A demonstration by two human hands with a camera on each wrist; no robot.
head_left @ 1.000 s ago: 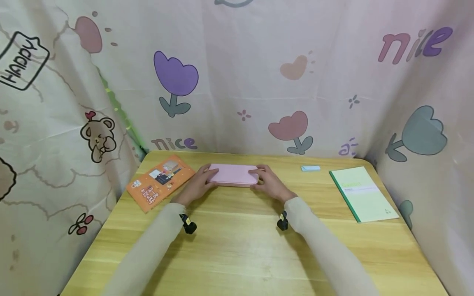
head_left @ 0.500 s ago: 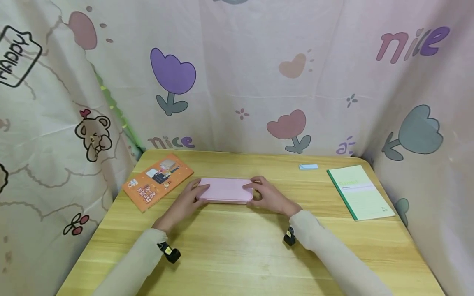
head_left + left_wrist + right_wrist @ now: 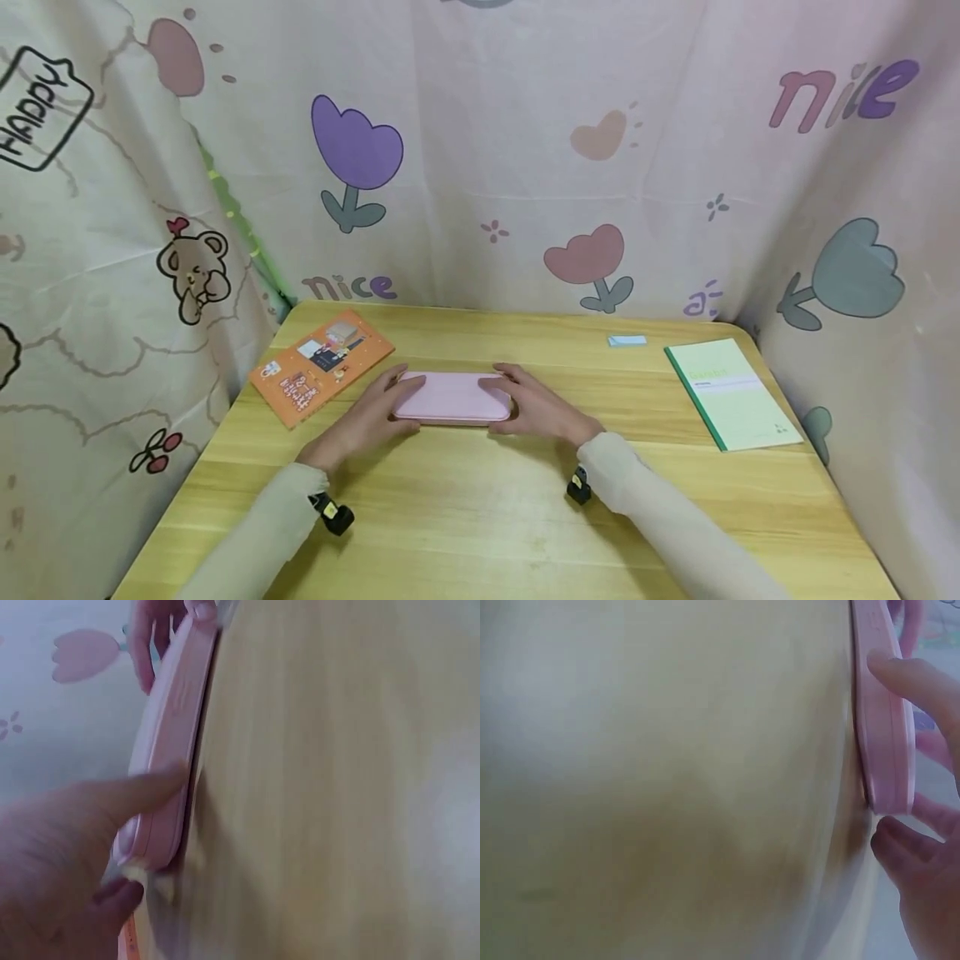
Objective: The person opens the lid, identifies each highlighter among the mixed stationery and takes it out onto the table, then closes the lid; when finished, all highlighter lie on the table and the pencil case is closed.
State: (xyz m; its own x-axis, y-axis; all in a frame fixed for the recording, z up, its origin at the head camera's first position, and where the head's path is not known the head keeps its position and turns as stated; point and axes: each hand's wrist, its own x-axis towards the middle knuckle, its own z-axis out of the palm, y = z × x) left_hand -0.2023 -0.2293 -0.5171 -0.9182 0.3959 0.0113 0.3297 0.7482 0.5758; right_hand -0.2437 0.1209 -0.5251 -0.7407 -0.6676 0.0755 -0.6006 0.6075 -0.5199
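Note:
A pink pencil case (image 3: 452, 396) with rounded corners lies flat and lengthwise at mid-table in the head view. My left hand (image 3: 367, 417) grips its left end, thumb on the near side and a finger over the top. At the other end my right hand (image 3: 538, 406) holds it likewise. The left wrist view shows the case's pink side wall (image 3: 174, 712) low against the tabletop, with the left thumb across it. In the right wrist view, the right thumb presses the near side of the case (image 3: 885, 750). The far fingers are partly hidden.
An orange booklet (image 3: 322, 367) lies slanted at the back left of the wooden table (image 3: 480, 517). At the back right are a small light-blue piece (image 3: 627, 341) and a pale green notebook (image 3: 735, 396). Printed curtains (image 3: 465, 150) hang behind and at both sides.
Both hands have drawn the pencil case from near the back edge toward me and slightly left, keeping hold of its ends. The booklet, notebook and light-blue piece stay in place.

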